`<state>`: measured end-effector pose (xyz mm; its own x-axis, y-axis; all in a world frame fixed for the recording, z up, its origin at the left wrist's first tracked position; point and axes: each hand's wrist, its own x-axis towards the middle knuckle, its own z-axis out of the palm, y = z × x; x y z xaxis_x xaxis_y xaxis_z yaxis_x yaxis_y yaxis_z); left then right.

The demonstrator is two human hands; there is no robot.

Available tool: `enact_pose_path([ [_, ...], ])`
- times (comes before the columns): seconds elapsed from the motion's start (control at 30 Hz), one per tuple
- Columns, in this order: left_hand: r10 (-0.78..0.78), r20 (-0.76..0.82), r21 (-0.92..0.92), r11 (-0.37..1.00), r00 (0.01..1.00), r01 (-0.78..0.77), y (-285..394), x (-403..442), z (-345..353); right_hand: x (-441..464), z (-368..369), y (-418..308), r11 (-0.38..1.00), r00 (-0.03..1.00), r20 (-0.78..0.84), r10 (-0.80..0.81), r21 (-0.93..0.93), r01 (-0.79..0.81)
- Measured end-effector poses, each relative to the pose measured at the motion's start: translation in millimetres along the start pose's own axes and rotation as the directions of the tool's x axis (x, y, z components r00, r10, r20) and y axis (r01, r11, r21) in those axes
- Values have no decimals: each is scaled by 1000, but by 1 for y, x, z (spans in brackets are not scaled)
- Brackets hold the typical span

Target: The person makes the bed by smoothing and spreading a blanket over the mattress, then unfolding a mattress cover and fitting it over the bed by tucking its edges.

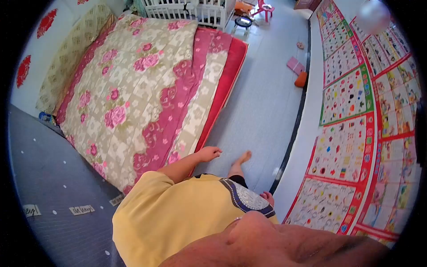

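My left hand (pixel 209 153) hangs beside the red edge of the bed (pixel 229 66), its fingers curled together and nothing visible in them. On the other side of my body, my right hand (pixel 268 198) shows only in part past the yellow shirt (pixel 178 213), near the wall. Its fingers are too small and too covered to make out. A flowered quilt (pixel 129 89) in beige and magenta lies spread over the bed, close to my left hand. One bare foot (pixel 244 156) is stretched forward on the grey floor (pixel 253 115).
Picture charts (pixel 347 98) cover the right wall. A pink flat item (pixel 295 66) and an orange-brown object (pixel 301 80) lie along its foot. Ahead stand a white slatted crib (pixel 209 13), a dark round stool (pixel 243 22) and a red small chair (pixel 263 9). A padded headboard (pixel 73 58) is at left.
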<state>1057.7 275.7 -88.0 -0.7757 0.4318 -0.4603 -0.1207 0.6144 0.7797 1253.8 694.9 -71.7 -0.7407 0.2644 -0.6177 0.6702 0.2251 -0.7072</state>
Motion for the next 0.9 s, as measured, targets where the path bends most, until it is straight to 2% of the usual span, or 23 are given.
enact_pose_path([
  [0.03, 21, -9, 118, 993, 1000, -19, -8, 17, -6, 41, -3, 0, 1000, 998, 54, -18, 12, 17],
  [0.1, -89, -47, 107, 990, 995, 94, -40, 48, -19, 122, -15, 11, 998, 985, 164, -50, 38, 44],
  [0.13, -188, -65, 108, 975, 980, 194, -43, 53, -27, 145, -31, -19, 881, 946, 233, -226, -366, 300],
  [0.17, -282, -103, 109, 950, 954, 292, -45, 62, -45, 173, -40, -40, 826, 939, 268, -214, -463, 320],
  [0.23, -390, -197, 136, 898, 899, 419, -105, 78, -52, 224, -52, -88, 757, 945, 311, -96, -594, 272],
  [0.3, -562, -198, 120, 799, 803, 589, -63, 76, -81, 286, -62, -131, 733, 934, 357, -24, -629, 259],
  [0.33, -637, -205, 105, 741, 743, 664, -35, 81, -102, 341, -59, -123, 837, 909, 412, -60, -476, 271],
  [0.4, -592, -288, -14, 788, 752, 615, 1, 99, -120, 416, -51, -169, 794, 883, 468, -46, -520, 316],
  [0.43, -571, -332, -78, 810, 751, 582, 11, 116, -126, 432, -51, -219, 744, 857, 493, -147, -516, 425],
  [0.47, -557, -375, -98, 819, 741, 565, 13, 135, -127, 452, -40, -265, 636, 857, 483, -180, -607, 476],
  [0.53, -552, -416, -194, 830, 723, 522, 24, 173, -129, 509, -18, -323, 542, 761, 518, -389, -539, 644],
  [0.6, -506, -452, -174, 858, 735, 484, 32, 208, -134, 551, 14, -391, 711, 799, 515, -310, -432, 555],
  [0.67, -450, -454, -99, 884, 770, 458, 28, 245, -145, 582, 48, -446, 741, 758, 541, -365, -324, 588],
  [0.7, -474, -460, -117, 871, 751, 478, 18, 265, -153, 594, 64, -474, 751, 740, 545, -395, -272, 601],
  [0.77, -520, -464, -166, 846, 717, 506, -1, 308, -168, 607, 88, -522, 748, 705, 596, -385, -246, 617],
  [0.83, -585, -450, -243, 807, 674, 538, -10, 349, -199, 644, 108, -531, 638, 634, 660, -403, -294, 712],
  [0.9, -637, -410, -305, 771, 653, 560, -13, 386, -219, 663, 115, -548, 575, 589, 748, -305, -349, 740],
])
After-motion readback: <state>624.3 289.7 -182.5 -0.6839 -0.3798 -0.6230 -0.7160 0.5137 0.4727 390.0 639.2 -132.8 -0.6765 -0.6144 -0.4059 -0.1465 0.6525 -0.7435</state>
